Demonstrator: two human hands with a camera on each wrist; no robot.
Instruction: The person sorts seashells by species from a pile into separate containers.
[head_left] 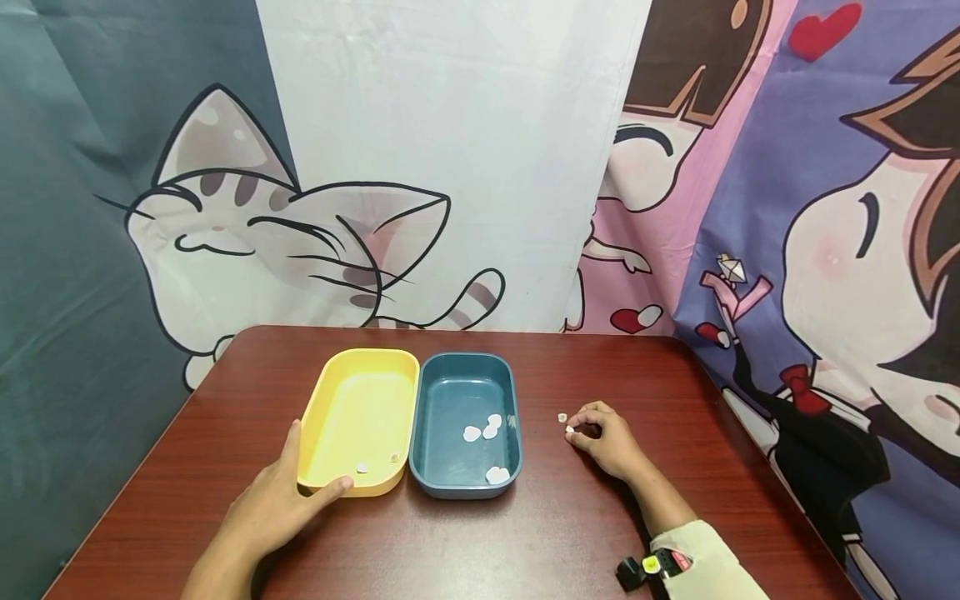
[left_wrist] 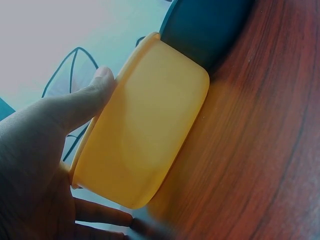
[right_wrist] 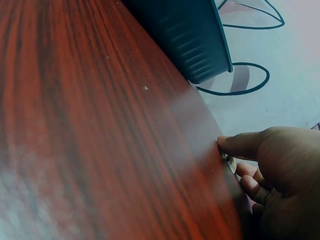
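My left hand (head_left: pixel 273 500) grips the yellow tray (head_left: pixel 309 446) at its near left corner, the thumb over the front rim and the fingers along the outer side. The left wrist view shows the tray's yellow wall (left_wrist: pixel 145 120) beside that hand. Two small pale pieces, one white (head_left: pixel 362 468) and one yellowish (head_left: pixel 394 458), lie in this tray. Over the table on the right, my right hand (head_left: pixel 609 437) pinches a small pale piece (head_left: pixel 570 429) between thumb and fingertips; it looks like a ridged shell (right_wrist: pixel 231 164) in the right wrist view. Another small beige piece (head_left: pixel 562 417) lies just beyond the fingertips.
A dark blue tray (head_left: pixel 467 487) stands right against the yellow one, with several flat white pieces (head_left: pixel 472 433) inside. The reddish-brown table (head_left: pixel 480 550) ends at a printed cloth backdrop (head_left: pixel 457 167). A small black device (head_left: pixel 641 571) is on the right sleeve.
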